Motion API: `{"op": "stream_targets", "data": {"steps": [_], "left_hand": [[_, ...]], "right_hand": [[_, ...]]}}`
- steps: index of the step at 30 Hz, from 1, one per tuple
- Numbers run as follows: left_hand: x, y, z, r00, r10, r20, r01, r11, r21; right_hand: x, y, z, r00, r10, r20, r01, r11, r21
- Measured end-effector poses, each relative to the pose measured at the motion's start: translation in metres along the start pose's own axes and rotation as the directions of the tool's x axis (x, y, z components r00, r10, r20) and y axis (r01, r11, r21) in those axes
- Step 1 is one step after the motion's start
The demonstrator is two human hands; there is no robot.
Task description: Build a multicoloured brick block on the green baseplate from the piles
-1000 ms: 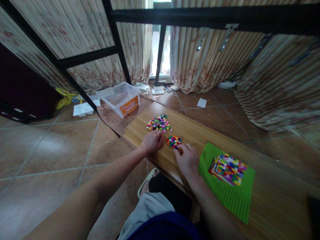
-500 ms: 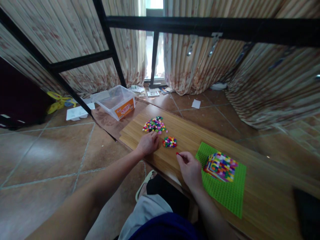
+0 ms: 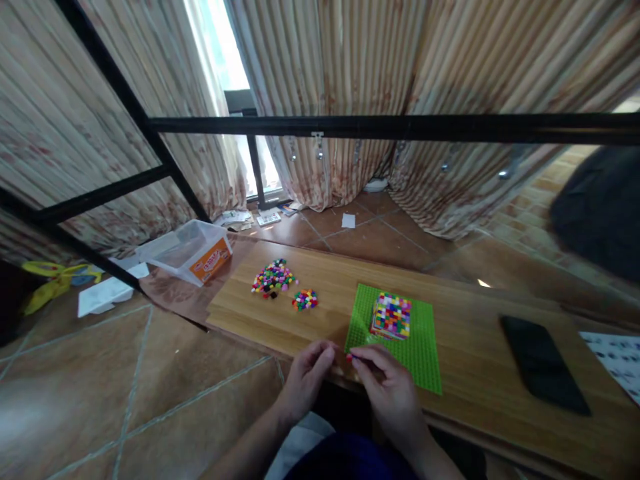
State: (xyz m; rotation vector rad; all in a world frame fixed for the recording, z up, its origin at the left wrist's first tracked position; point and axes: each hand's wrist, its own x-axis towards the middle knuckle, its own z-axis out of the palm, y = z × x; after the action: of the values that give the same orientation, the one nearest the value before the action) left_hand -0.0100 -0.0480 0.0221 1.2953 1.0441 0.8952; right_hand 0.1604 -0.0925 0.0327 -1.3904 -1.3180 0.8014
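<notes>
My right hand (image 3: 389, 383) pinches a small red brick (image 3: 349, 358) at the near edge of the table, just off the left corner of the green baseplate (image 3: 423, 367). Close beside it is my left hand (image 3: 309, 373), thumb and forefinger pressed together; whatever they may hold is too small to make out. On the baseplate stands a block of many-coloured bricks (image 3: 393, 315), built up in layers. Farther left lie a large pile of loose bricks (image 3: 277, 275) and a smaller pile (image 3: 305, 300).
The wooden table (image 3: 465, 347) carries a black flat object (image 3: 544, 363) and a printed sheet (image 3: 613, 357) at the right. Past its left end stands a clear plastic box (image 3: 173, 250) with an orange label. A black metal rail (image 3: 350, 127) crosses in front of the curtains.
My left hand has left the large brick pile and come over beside my right hand, which still holds the red brick. The view has turned to the right.
</notes>
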Motion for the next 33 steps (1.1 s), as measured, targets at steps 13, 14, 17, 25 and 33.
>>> {"op": "stream_targets", "data": {"steps": [13, 14, 17, 25, 33], "left_hand": [[-0.011, 0.007, 0.043, 0.875, -0.392, 0.285, 0.476, 0.809, -0.346], [-0.010, 0.009, 0.045, 0.842, -0.432, 0.323, 0.532, 0.769, -0.354], [-0.008, 0.016, 0.049, 0.757, -0.492, 0.431, 0.646, 0.662, -0.379], [0.004, 0.012, 0.052, 0.781, -0.517, 0.350, 0.625, 0.660, -0.417], [0.058, -0.014, 0.009, 0.977, 0.137, -0.162, -0.079, 0.943, 0.322]], "right_hand": [[-0.026, 0.017, -0.023, 0.986, 0.164, 0.014, -0.164, 0.984, 0.074], [-0.026, 0.015, -0.026, 0.988, 0.152, 0.033, -0.154, 0.985, 0.071], [-0.026, 0.009, -0.033, 0.990, 0.131, 0.046, -0.134, 0.989, 0.069], [0.000, 0.012, -0.059, 0.915, 0.187, -0.356, -0.141, 0.978, 0.151], [0.069, 0.021, -0.084, 0.941, -0.162, -0.296, 0.072, 0.953, -0.295]]}}
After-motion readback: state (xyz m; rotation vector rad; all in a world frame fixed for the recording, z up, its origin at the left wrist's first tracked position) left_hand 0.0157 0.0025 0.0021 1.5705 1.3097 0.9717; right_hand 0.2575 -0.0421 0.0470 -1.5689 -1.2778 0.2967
